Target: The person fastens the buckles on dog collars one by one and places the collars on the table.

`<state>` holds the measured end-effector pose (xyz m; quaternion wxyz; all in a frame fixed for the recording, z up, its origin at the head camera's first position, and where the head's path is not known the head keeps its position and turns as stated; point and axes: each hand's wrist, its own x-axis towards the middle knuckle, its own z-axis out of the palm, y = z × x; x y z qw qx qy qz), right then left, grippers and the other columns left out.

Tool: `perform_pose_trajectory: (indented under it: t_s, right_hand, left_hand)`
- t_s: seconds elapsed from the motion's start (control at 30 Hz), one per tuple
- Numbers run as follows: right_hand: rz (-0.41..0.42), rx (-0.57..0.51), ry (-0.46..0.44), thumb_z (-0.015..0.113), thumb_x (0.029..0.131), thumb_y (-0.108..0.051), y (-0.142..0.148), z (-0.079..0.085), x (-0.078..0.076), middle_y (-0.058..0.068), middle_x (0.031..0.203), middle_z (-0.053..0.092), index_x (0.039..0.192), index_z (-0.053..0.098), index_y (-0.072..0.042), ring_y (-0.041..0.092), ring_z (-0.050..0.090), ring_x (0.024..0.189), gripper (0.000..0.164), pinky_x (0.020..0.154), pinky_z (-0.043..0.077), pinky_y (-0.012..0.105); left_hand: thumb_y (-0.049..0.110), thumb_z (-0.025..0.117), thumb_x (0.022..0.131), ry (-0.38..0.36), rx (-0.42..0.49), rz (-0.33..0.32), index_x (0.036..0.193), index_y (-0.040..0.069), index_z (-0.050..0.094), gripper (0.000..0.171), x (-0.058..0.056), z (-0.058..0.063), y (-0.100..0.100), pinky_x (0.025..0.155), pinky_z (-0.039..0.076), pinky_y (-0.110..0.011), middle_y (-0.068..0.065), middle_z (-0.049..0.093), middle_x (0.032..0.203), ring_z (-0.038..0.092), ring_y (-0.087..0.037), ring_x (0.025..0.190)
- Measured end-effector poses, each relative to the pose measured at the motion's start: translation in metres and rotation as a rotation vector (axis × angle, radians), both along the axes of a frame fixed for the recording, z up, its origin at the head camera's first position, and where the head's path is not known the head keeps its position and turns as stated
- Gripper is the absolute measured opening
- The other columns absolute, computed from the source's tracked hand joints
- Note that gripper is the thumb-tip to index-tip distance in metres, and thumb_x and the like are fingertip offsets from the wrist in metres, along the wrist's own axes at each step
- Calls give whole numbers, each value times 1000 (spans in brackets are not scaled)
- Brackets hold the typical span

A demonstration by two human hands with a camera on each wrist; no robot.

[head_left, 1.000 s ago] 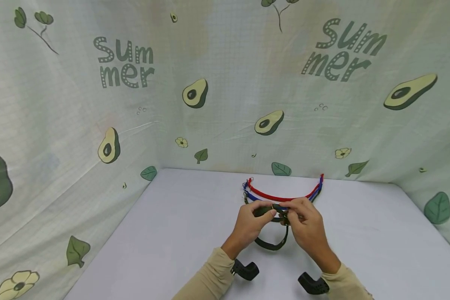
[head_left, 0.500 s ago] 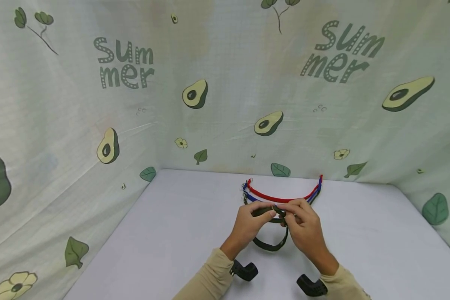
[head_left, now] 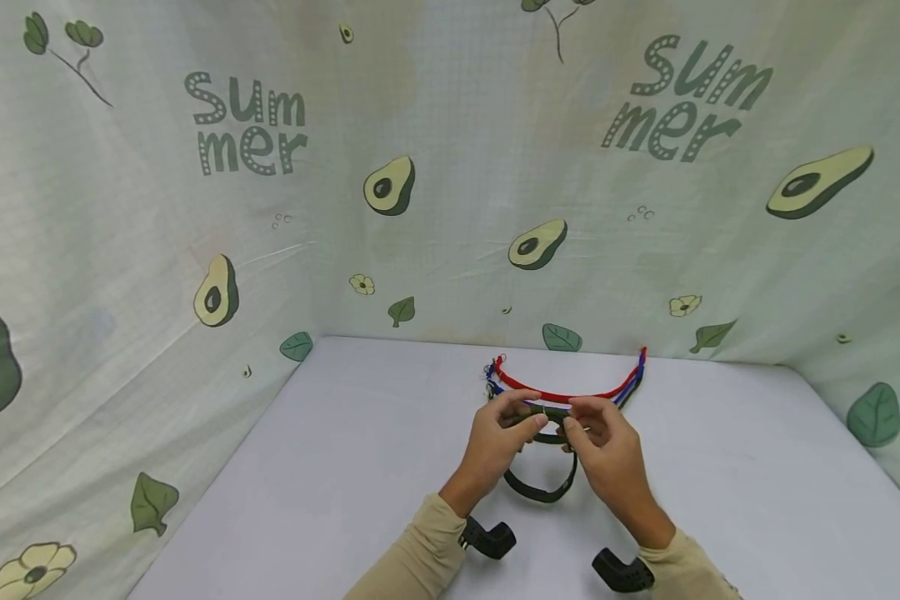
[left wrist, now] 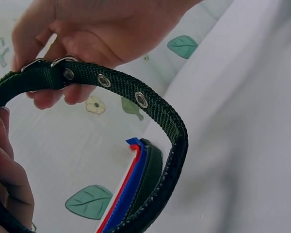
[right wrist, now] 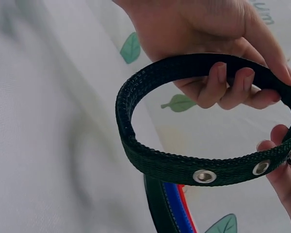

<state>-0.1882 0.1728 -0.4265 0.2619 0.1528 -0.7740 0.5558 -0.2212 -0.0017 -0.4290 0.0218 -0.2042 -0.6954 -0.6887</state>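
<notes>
Both hands hold a dark green webbing collar, which is curved into a loop and hangs above the white table. My left hand pinches one stretch of the strap between thumb and fingers, some fingers inside the loop. Opposite it, my right hand holds the strap at the metal buckle, thumb on the near side. Metal-rimmed eyelets run along the strap beside the buckle. In the head view the fingers partly hide the upper stretch of the collar.
Behind the hands, a red strap and a blue strap lie curved together on the white table, with a dark green one alongside. A printed cloth wall stands behind. Black wrist devices sit below the wrists.
The fingers have shifted their grip at the buckle and the strap end between the hands, and the left fingers have risen slightly. The collar stays in both hands at nearly the same place.
</notes>
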Motion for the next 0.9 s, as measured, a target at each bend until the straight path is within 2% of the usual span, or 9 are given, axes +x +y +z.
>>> perform_pose_trajectory:
  t_s: [0.07, 0.17, 0.27, 0.37, 0.6, 0.7, 0.9]
  right_hand:
    - [30, -26, -35, 68, 93, 2, 0, 0, 0, 9, 101, 63, 117, 59, 1, 19, 70, 80, 25, 64, 58, 27]
    - [50, 18, -26, 72, 90, 1, 1, -1, 0, 4, 104, 64, 116, 62, -4, 18, 69, 83, 28, 66, 58, 27]
    - [30, 100, 6, 75, 88, 1, 2, -3, -1, -2, 108, 63, 117, 65, -9, 14, 67, 89, 33, 68, 57, 25]
    - [2, 139, 15, 74, 88, 1, 3, -4, -3, -3, 109, 62, 118, 67, -9, 12, 66, 91, 33, 68, 57, 24]
    - [-26, 161, 49, 72, 87, 5, 6, -6, -5, -3, 99, 61, 115, 71, -7, 11, 63, 72, 30, 59, 54, 24]
    - [-38, 163, 49, 71, 88, 6, 6, -7, -6, -3, 97, 61, 114, 72, -6, 11, 62, 70, 28, 57, 54, 23]
    - [-54, 168, 18, 67, 92, 3, 6, -6, -5, -3, 98, 59, 115, 73, -3, 13, 62, 69, 24, 57, 53, 23]
  left_hand:
    - [26, 72, 94, -14, 33, -2, 121, 15, 70, 30, 0, 1, 0, 60, 46, -23, 1, 65, 91, 57, -12, 73]
    - [23, 72, 94, -36, 75, -3, 118, 9, 70, 28, 1, 2, -1, 58, 46, -22, -1, 64, 85, 56, -12, 71]
    - [22, 73, 93, -47, 97, 4, 114, 10, 70, 24, 0, 2, 0, 58, 45, -22, -1, 63, 82, 55, -12, 69]
    - [22, 73, 93, -49, 103, 7, 113, 10, 69, 24, -1, -1, 1, 57, 45, -22, -1, 63, 83, 55, -13, 68]
    - [27, 73, 93, 4, -34, 36, 116, 3, 68, 33, -5, -5, -2, 57, 49, -23, 0, 67, 89, 62, -12, 67]
    - [27, 74, 93, 17, -71, 33, 116, 3, 69, 34, -6, -5, -4, 59, 52, -25, -1, 68, 90, 64, -12, 69]
    - [25, 74, 93, 66, -113, 28, 113, 12, 74, 25, -7, -5, -5, 61, 56, -27, 0, 71, 92, 65, -11, 71]
